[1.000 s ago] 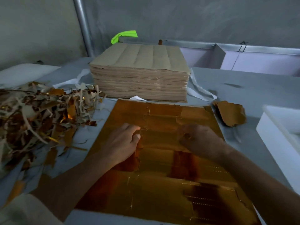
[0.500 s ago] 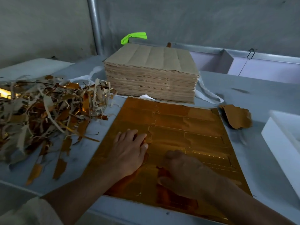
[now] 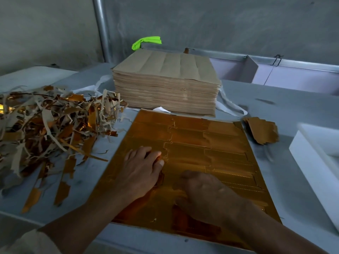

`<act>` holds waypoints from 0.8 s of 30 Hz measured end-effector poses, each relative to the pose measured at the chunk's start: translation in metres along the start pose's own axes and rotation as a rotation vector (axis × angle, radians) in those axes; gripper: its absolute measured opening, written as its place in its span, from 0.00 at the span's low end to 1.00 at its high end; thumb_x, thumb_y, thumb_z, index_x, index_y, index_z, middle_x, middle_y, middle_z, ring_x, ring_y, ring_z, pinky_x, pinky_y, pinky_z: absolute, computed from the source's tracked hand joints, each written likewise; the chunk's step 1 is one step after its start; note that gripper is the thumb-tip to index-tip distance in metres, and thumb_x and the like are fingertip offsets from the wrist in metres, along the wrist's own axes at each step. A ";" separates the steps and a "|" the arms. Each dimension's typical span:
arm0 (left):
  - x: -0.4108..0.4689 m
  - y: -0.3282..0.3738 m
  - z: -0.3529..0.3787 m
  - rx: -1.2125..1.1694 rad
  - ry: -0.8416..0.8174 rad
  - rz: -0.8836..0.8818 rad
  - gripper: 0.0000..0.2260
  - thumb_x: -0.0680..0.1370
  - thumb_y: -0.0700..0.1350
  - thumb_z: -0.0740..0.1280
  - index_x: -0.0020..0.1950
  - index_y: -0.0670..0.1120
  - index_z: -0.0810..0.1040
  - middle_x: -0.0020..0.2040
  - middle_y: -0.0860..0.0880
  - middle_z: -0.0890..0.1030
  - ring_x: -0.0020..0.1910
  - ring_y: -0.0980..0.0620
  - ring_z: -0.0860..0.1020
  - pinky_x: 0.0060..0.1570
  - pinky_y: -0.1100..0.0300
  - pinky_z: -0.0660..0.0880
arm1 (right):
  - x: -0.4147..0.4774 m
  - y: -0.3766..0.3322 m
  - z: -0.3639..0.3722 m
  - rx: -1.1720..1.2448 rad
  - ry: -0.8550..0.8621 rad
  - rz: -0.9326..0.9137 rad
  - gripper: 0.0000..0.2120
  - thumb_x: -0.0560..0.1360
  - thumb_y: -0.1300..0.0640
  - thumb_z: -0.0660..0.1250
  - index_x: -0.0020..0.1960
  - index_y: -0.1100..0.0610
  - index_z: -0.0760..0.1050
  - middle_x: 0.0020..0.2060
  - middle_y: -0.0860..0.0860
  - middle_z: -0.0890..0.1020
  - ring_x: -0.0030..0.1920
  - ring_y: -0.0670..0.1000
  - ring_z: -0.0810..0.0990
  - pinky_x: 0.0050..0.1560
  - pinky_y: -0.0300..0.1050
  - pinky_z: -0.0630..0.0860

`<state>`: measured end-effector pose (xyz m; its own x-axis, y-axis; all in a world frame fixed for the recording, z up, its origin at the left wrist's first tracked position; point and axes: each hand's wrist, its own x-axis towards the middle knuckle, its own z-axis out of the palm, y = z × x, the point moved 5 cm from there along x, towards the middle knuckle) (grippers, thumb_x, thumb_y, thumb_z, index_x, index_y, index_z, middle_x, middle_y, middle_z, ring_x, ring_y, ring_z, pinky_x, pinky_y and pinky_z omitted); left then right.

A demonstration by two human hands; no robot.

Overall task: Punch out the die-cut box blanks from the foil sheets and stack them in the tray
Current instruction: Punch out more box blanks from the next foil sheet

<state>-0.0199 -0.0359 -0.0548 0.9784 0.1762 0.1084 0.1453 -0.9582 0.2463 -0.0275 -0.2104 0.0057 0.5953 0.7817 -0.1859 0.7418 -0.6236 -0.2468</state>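
Note:
A gold foil sheet point(image 3: 198, 136) with die-cut box outlines lies flat on the grey table before me. My left hand point(image 3: 141, 171) presses on its left half, fingers spread, fingertips at a cut line near the middle. My right hand point(image 3: 205, 195) lies palm down on the lower middle of the sheet, fingers bent against the foil; what the fingertips do is hidden. A white tray point(image 3: 315, 162) stands at the right edge. A small pile of gold punched pieces point(image 3: 262, 131) lies between the sheet and the tray.
A thick stack of brown-backed sheets point(image 3: 167, 83) stands behind the foil sheet. A heap of gold and tan offcut strips point(image 3: 51, 125) covers the table's left side. A metal pole point(image 3: 100, 30) and a lilac bin point(image 3: 275, 74) are at the back.
My right hand has slid down the sheet towards me, from its upper right to its lower middle. My left hand stays pressed on the left half. The view has tilted up slightly.

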 end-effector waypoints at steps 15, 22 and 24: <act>0.000 0.000 0.005 0.048 0.009 0.014 0.30 0.78 0.65 0.39 0.76 0.58 0.62 0.75 0.52 0.62 0.76 0.50 0.56 0.76 0.49 0.49 | 0.017 0.015 0.007 0.372 0.026 0.102 0.06 0.80 0.52 0.65 0.46 0.43 0.72 0.42 0.42 0.78 0.40 0.43 0.79 0.34 0.37 0.75; 0.000 0.001 0.005 0.081 0.004 0.023 0.31 0.77 0.65 0.38 0.76 0.57 0.61 0.75 0.50 0.62 0.76 0.49 0.55 0.76 0.48 0.47 | 0.017 0.021 0.007 0.450 0.004 0.166 0.04 0.79 0.50 0.67 0.46 0.42 0.74 0.45 0.42 0.78 0.44 0.43 0.78 0.37 0.35 0.72; -0.001 0.002 0.005 0.091 0.003 0.034 0.32 0.77 0.66 0.37 0.76 0.57 0.61 0.75 0.50 0.62 0.76 0.48 0.56 0.76 0.47 0.48 | 0.016 0.023 0.006 0.463 -0.004 0.180 0.04 0.78 0.50 0.67 0.46 0.42 0.75 0.45 0.41 0.78 0.45 0.42 0.78 0.38 0.35 0.72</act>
<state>-0.0193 -0.0391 -0.0595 0.9826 0.1434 0.1183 0.1246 -0.9803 0.1535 -0.0027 -0.2125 -0.0086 0.6994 0.6627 -0.2676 0.4119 -0.6798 -0.6069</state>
